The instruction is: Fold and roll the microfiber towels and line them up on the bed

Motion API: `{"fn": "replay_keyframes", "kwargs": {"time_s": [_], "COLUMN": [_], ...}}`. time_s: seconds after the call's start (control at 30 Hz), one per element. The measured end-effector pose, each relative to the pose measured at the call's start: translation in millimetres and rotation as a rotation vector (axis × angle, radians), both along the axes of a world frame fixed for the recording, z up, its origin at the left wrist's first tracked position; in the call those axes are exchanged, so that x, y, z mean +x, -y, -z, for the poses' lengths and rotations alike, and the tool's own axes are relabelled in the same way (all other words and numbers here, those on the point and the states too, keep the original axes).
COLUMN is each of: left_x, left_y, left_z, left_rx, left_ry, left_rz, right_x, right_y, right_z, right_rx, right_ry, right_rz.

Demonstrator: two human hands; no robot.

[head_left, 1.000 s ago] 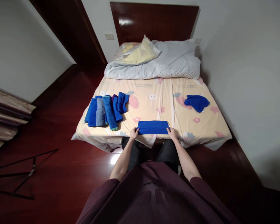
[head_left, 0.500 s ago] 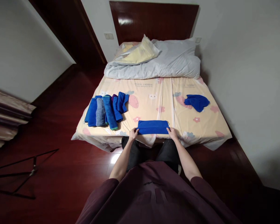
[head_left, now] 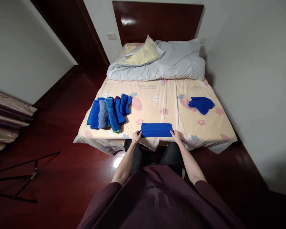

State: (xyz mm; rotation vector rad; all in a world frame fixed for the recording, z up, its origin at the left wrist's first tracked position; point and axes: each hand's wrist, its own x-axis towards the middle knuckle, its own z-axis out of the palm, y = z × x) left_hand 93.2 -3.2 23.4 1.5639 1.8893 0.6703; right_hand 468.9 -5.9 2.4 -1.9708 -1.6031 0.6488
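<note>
A blue towel (head_left: pixel 156 129), folded into a flat rectangle, lies along the front edge of the bed before me. My left hand (head_left: pixel 136 136) pinches its near left corner, and my right hand (head_left: pixel 176 136) pinches the near right corner. A crease runs across the towel between the two hands. To the left lies a row of folded or rolled towels: several blue ones (head_left: pixel 112 114) and a grey one (head_left: pixel 103 114), with a bit of purple showing among them. A crumpled blue cloth (head_left: pixel 201 104) rests by itself on the right side of the bed.
The bed has a cream printed sheet (head_left: pixel 147 95) that hangs over its front edge. Toward the headboard (head_left: pixel 159 22) lie a bunched pale quilt (head_left: pixel 181 60) and a yellow cloth (head_left: pixel 145 54). Black stand legs (head_left: pixel 26 176) are on the floor at left, below a curtain (head_left: pixel 7 124).
</note>
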Motion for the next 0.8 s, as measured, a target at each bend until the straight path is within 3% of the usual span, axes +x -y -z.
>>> {"fn": "replay_keyframes", "kwargs": {"time_s": [0.43,0.57,0.67,0.8], "left_x": [3,2,2,7], "left_y": [2,3,5,11], "left_z": [2.8,-0.3,-3.5,-0.1], "left_rx": [0.049,0.151,0.264,0.303], "left_ry": [-0.019,-0.080,-0.175,-0.219], "left_rz": [0.021,0.040,0.167,0.494], "right_x": [-5,-14,-20,-21], "right_y": [8,12,17,25], "right_z": [-4.1,-6.7,-13.2,-23.7], "right_rx": [0.023,0.061,0.204,0.256], "right_ry": [0.008,0.037,0.149,0.256], "right_rz": [0.010,0.049,-0.028,-0.345]}}
